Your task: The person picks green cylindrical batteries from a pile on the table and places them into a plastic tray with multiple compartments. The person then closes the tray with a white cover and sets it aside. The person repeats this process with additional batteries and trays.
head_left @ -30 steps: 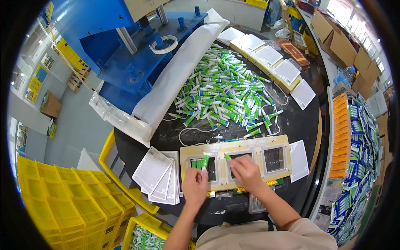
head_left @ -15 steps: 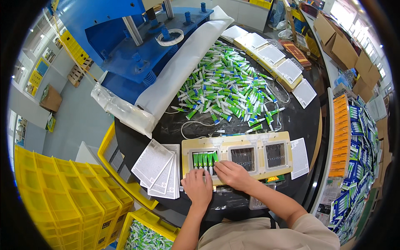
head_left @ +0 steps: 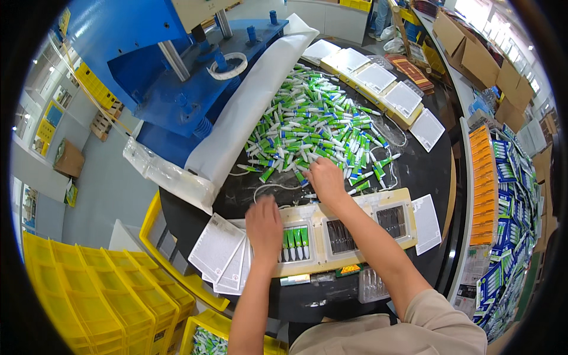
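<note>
My right hand (head_left: 326,179) reaches over the near edge of a heap of small green-and-white tubes (head_left: 316,121), its fingers bent together; what they hold is hidden. My left hand (head_left: 264,228), smeared by motion, is over the left end of a cream frame (head_left: 390,199) with three windows. Several green tubes (head_left: 296,241) stand side by side in the frame's left window, white ends toward me. Clear plastic trays without tubes show in the middle window (head_left: 340,236) and right window (head_left: 391,222). My right forearm crosses the frame.
White printed cards (head_left: 216,245) lie fanned left of the frame; another card (head_left: 426,222) lies at its right. A second frame (head_left: 378,83) bearing cards stands behind. A blue press (head_left: 177,100) rises at the back left. Yellow crates (head_left: 94,290) are stacked at left, packed blister cards (head_left: 503,236) at right.
My right hand has left the frame's left window and moved up to the heap. My left hand has lifted up and to the left, uncovering the row of tubes.
</note>
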A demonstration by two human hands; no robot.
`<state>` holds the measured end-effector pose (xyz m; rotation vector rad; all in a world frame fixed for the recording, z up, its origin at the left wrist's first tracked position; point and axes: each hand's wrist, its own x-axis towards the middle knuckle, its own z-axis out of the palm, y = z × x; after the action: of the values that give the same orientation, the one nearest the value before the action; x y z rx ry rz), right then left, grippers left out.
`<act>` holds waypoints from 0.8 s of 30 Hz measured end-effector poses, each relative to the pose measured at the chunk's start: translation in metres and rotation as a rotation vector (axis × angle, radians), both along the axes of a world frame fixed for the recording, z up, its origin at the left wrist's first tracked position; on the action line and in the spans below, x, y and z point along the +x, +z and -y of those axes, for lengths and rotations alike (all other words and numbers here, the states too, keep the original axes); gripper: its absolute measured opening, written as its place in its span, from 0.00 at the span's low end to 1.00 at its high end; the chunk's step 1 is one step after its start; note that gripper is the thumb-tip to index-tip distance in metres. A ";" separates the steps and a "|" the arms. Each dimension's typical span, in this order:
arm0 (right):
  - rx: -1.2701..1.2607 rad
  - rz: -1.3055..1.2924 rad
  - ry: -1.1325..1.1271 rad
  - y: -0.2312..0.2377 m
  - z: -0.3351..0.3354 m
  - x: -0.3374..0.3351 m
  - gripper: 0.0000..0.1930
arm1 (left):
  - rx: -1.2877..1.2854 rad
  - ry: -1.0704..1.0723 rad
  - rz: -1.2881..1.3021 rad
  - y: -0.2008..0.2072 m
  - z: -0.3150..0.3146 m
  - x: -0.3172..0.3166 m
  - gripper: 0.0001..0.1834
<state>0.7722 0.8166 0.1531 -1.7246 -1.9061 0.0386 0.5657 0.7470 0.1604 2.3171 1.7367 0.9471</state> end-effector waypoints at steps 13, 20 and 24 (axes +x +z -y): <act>0.061 -0.570 -0.033 0.044 0.136 0.048 0.11 | -0.139 -0.080 0.128 0.003 -0.087 -0.003 0.09; 0.140 -0.242 0.036 0.005 0.204 0.007 0.14 | -0.182 -0.201 0.411 0.036 0.037 0.009 0.16; 0.194 -0.095 -0.026 0.013 0.192 0.011 0.14 | -0.030 -0.291 0.394 0.039 0.083 0.022 0.19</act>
<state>0.7831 0.6249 0.1663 -1.5896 -1.7578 -0.0709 0.5875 0.6639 0.1993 2.1028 1.2171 1.2054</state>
